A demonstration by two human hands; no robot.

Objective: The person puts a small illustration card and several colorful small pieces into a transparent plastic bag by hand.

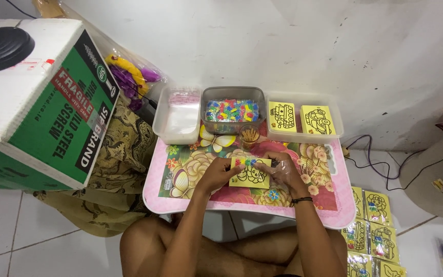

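On the pink flower-patterned desk [329, 213], a small yellow card with a black line drawing [251, 173] is pinched at its edges by left hand [220, 172] and right hand [284, 171], kept flat near the clear tub of coloured beads [232, 110].

White wall [262, 41], pale tiled floor [37, 241]

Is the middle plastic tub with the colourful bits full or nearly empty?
Partly filled. The middle tub holds a layer of small colourful pieces across its bottom, with bare wall showing above them.
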